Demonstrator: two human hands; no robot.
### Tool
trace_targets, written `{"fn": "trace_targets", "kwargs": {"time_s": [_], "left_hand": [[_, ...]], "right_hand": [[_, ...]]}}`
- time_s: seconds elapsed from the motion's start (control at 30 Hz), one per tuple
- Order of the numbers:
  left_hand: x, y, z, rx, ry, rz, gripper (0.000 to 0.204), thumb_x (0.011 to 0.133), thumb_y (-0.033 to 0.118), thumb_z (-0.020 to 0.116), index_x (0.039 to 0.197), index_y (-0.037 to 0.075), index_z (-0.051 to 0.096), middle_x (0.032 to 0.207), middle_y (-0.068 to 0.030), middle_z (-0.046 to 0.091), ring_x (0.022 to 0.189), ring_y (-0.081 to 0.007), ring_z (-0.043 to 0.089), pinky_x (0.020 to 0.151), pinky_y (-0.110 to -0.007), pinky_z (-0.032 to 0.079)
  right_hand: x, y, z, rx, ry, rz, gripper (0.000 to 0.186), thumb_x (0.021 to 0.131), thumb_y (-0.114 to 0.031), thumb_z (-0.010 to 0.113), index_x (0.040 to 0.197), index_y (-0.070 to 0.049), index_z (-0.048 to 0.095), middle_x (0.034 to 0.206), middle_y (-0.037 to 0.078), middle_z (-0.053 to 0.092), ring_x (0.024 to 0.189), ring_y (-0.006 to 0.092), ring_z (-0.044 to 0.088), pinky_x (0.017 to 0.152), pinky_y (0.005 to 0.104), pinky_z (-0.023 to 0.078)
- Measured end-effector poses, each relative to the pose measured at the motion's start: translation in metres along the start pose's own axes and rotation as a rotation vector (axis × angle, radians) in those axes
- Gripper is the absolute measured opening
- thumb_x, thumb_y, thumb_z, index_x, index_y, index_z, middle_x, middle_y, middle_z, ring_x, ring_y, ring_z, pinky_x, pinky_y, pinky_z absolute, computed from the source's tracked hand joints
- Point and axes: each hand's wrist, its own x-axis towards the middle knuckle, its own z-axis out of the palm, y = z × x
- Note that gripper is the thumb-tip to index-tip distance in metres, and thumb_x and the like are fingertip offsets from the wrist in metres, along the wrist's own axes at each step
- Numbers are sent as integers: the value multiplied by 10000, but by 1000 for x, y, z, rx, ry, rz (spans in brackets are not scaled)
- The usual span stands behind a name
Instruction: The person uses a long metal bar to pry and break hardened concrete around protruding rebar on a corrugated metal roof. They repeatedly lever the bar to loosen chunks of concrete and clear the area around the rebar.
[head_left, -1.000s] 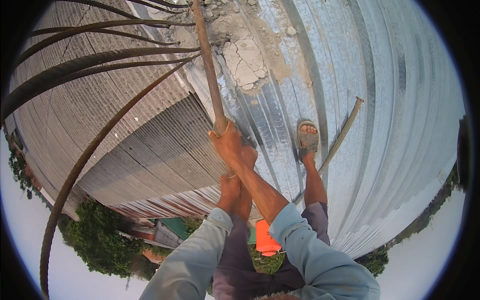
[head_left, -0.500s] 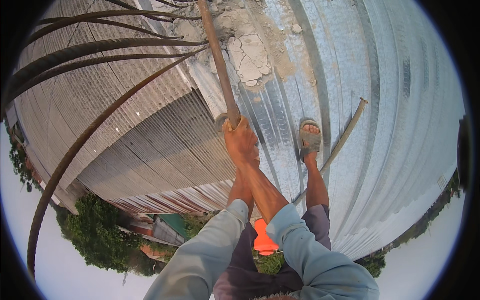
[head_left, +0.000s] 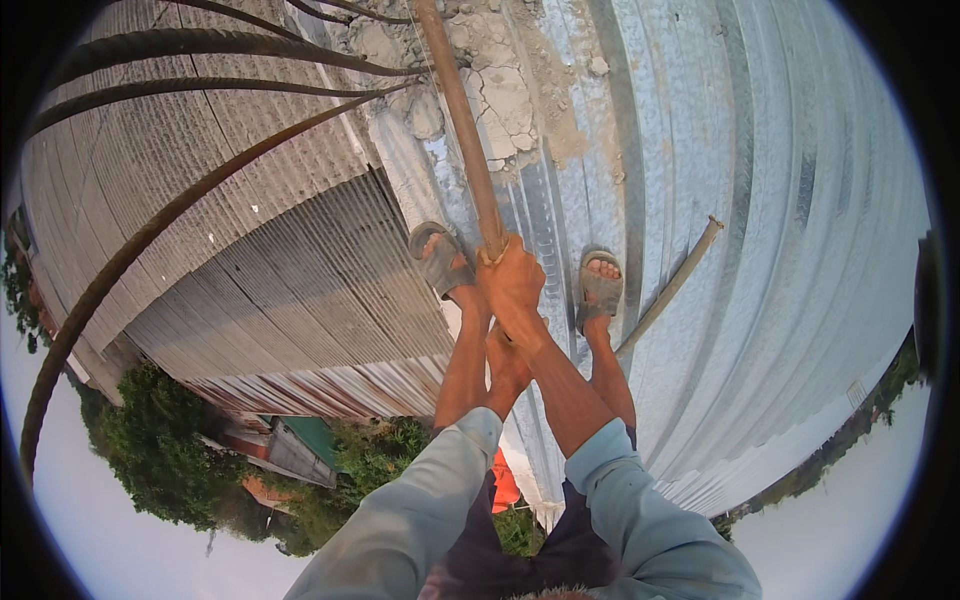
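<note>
A long brown bar [head_left: 457, 110] runs down from broken grey concrete [head_left: 500, 105] at the roof edge to my hands. My right hand [head_left: 510, 280] is closed around its near part. My left hand [head_left: 505, 362] grips the bar lower down, closer to my body, partly hidden by the right wrist. My sandalled feet stand on either side: the left foot [head_left: 440, 260] near the pale ledge, the right foot [head_left: 600, 290] on ribbed metal sheeting [head_left: 760, 250].
Several bent rusty rebar rods [head_left: 190, 195] arch over corrugated grey roofing [head_left: 290, 290] on the left. A loose strip [head_left: 670, 285] lies right of my right foot. Treetops [head_left: 160, 450] and an orange object [head_left: 505, 483] show below the roof edge.
The bar's near end and both hands have shifted right in the picture. My left foot now shows beside the bar on the ledge. The rebar sits higher in view.
</note>
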Motion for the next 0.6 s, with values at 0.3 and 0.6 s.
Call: {"fn": "trace_targets", "kwargs": {"time_s": [0.3,0.6], "left_hand": [[-7,-88,61,-475,-113,-293,220,933,220,724,975,58,581,796,4,557,691,-100,514,602,-276,423],[-27,-24,106,-680,-384,-187,211,958,226,695,892,87,551,702,22,511,576,-91,483,509,-265,401]], "right_hand": [[-22,38,-10,-156,356,-166,412,823,-233,775,1126,-18,597,980,185,692,878,411,684,747,516,527],[-30,8,-102,-360,279,-237,498,794,-170,765,1224,4,582,1005,178,639,948,381,655,768,495,518]]}}
